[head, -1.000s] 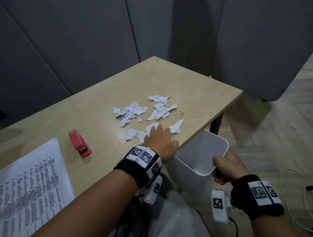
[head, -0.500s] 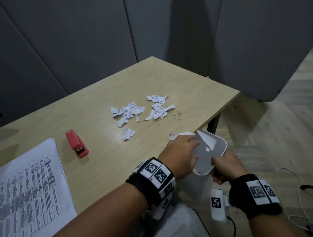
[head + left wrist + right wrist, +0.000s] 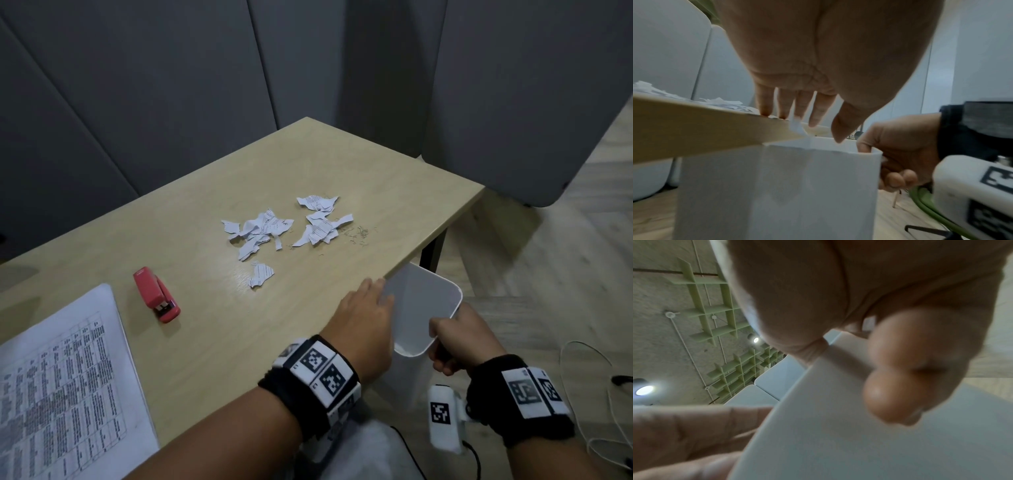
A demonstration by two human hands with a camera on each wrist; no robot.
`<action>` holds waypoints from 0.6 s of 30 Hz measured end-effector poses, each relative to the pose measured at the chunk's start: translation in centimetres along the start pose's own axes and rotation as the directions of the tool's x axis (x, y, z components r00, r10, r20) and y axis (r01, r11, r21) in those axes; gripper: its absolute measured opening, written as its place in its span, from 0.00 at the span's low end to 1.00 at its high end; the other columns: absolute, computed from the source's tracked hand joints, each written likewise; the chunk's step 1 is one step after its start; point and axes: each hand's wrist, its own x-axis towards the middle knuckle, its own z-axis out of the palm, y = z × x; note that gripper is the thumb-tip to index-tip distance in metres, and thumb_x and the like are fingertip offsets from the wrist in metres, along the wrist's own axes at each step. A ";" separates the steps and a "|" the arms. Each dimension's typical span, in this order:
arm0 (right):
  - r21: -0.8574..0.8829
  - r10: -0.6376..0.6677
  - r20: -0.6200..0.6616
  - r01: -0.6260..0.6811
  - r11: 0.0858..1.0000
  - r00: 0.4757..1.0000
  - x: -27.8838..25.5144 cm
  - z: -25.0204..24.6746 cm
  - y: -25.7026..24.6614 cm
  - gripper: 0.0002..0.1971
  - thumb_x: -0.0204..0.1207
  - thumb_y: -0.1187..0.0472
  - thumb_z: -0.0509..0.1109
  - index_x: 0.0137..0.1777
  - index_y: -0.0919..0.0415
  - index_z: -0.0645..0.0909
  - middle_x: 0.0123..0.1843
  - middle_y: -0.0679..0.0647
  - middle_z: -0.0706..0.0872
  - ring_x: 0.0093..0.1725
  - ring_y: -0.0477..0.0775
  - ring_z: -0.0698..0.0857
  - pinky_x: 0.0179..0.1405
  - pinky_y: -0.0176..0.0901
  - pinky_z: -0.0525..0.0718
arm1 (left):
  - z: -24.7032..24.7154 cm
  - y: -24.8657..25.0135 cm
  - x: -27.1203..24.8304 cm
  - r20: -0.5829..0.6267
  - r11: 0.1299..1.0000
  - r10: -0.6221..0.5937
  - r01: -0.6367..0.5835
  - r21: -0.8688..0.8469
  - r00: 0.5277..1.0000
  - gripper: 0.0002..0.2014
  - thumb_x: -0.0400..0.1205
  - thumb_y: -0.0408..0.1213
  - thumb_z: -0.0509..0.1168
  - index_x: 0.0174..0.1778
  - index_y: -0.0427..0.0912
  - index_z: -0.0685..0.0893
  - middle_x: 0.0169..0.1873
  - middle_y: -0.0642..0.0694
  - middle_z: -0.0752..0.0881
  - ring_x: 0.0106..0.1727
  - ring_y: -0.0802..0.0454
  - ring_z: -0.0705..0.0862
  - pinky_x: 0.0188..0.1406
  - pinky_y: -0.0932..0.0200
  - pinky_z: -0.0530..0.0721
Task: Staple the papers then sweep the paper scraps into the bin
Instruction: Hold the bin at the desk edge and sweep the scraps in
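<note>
Torn white paper scraps lie in two clusters [image 3: 260,229] [image 3: 320,228] mid-table, with one loose scrap [image 3: 261,274] nearer me. My left hand [image 3: 375,294] rests at the table's near edge with straight fingers [image 3: 783,107], above the white bin [image 3: 428,301]. One small scrap [image 3: 797,128] hangs off the edge under those fingers. My right hand [image 3: 452,342] grips the bin's near rim [image 3: 838,426] and holds it just below the tabletop. A red stapler [image 3: 157,294] and the printed paper stack [image 3: 61,387] lie at the left.
Loose staples [image 3: 361,234] are scattered right of the scraps. Grey padded panels [image 3: 171,102] wall off the table's far side. A black table leg [image 3: 433,253] stands behind the bin. White cables [image 3: 599,394] trail over the wooden floor at the right.
My left hand swept the nearest scraps toward me and off the table edge into the bin. One scrap stayed behind. The right hand brought the bin closer under the edge.
</note>
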 end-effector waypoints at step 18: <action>0.013 0.036 -0.008 -0.036 0.999 0.999 0.9 -0.3 -0.5 0.19 0.71 0.74 0.56 0.61 0.65 0.76 0.23 0.68 0.79 0.16 0.58 0.76 0.19 0.40 0.73 | -4.7 -7.3 9.4 0.067 0.961 -0.275 0.273 0.033 0.959 0.28 0.83 0.48 0.60 0.78 0.43 0.67 0.78 0.42 0.68 0.80 0.39 0.64 0.72 0.35 0.73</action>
